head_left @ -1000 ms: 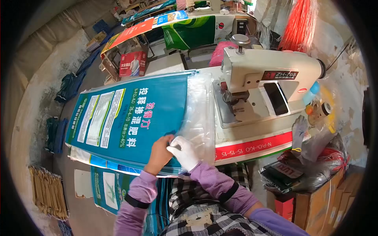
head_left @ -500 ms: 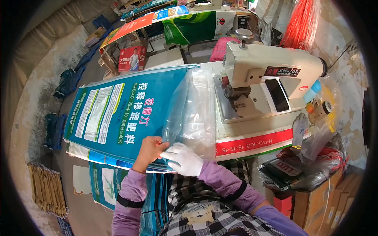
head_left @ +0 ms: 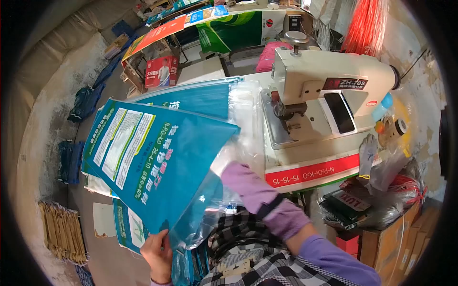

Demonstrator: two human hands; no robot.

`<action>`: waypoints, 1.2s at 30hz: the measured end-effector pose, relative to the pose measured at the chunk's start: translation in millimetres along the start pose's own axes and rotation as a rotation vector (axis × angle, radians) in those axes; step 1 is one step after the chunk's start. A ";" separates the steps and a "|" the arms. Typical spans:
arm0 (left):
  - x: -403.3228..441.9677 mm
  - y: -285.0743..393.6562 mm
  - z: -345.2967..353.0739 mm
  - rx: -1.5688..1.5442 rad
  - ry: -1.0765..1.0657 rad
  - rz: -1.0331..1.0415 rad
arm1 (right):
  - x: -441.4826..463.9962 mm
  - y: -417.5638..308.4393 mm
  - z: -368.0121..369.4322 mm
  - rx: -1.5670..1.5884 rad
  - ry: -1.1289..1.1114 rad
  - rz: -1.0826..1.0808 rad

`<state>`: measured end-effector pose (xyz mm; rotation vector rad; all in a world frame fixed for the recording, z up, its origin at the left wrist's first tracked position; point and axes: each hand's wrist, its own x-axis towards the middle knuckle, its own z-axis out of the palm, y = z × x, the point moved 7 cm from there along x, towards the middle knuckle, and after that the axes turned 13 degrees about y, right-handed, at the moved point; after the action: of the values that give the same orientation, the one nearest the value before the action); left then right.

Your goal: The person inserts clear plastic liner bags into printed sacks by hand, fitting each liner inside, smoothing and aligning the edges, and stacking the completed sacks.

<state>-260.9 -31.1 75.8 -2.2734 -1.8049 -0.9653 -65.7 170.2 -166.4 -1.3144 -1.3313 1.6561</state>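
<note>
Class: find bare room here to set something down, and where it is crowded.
A narrow pale tabletop strip looks bare between the sewing machine and red printed band. Grey floor lies bare right of the brown bundle. Teal bags crowd the space left of the machine.

Light is fairly bright; clear plastic glints; lettering on the teal bag looks blurred; fisheye distortion bends the edges.

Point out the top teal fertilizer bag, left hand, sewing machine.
Top teal fertilizer bag [head_left: 160, 155], head view: printed face.
Left hand [head_left: 156, 255], head view: middle of the hand.
Sewing machine [head_left: 312, 72], head view: upper housing.
</note>
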 end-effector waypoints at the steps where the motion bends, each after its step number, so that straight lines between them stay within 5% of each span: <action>1: -2.1 -1.2 -0.8 0.003 0.001 0.006 | -45.5 -81.4 -33.7 -0.351 0.084 -0.353; 4: -9.6 -7.1 -4.0 0.033 -0.003 -0.087 | -129.0 -142.7 -33.8 -0.771 0.355 -0.489; 6: -8.1 -1.1 -7.8 0.061 0.010 0.016 | -98.1 -84.4 -80.1 0.049 0.484 -0.243; 8: -4.4 -0.8 -11.5 0.032 0.064 -0.056 | -116.8 -61.9 -142.8 0.149 0.991 -0.168; 9: -1.9 -2.7 -13.0 0.004 0.101 -0.114 | -119.1 -67.9 -136.4 0.142 0.981 -0.176; 11: 1.4 -8.8 -7.7 -0.012 0.098 -0.173 | -178.2 -103.3 -129.3 -0.189 1.531 -0.536; 15: 2.9 -15.0 -6.3 -0.123 0.198 -0.181 | -194.2 -128.9 -122.1 -0.664 1.637 -0.657; 17: 2.8 -26.5 -6.9 -0.127 0.192 -0.260 | -175.2 -128.8 -104.0 -0.942 1.252 -1.119; 18: 4.5 -33.5 -11.5 -0.088 0.229 -0.315 | -165.0 -115.3 -104.7 -0.942 1.250 -1.121; 20: 10.2 -44.7 -19.2 -0.064 0.286 -0.383 | -119.1 -75.0 -116.3 -0.760 0.978 -0.689; 23: 10.7 -42.8 -16.4 0.021 0.121 -0.249 | -117.2 -76.8 -132.2 -0.330 1.155 -0.550; 25: -3.5 -54.8 -19.4 -0.003 0.086 -0.158 | -121.5 -93.6 -139.4 -0.399 1.139 -0.512; 28: -21.1 -46.6 -12.1 0.093 -0.164 0.086 | -123.2 -136.8 -131.2 -0.904 0.923 -0.394; 30: -42.9 -62.9 -8.6 0.049 -0.220 0.061 | -121.5 -166.7 -110.8 -1.058 0.915 -0.962; 31: -55.3 -75.1 -2.2 -0.006 -0.270 0.025 | -125.6 -181.9 -90.4 -1.191 0.656 -1.170; 32: -58.1 -95.9 -11.1 -0.012 -0.069 0.056 | -128.6 -187.5 -68.6 -1.218 0.512 -1.442; 36: 90.6 -207.5 -93.9 0.082 0.832 -0.289 | -190.2 -221.7 57.2 -0.797 0.242 -1.328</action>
<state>-477.8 67.8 133.1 -1.2464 -1.7132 -1.5337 -86.3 44.5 102.5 -0.5696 -2.0727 0.0499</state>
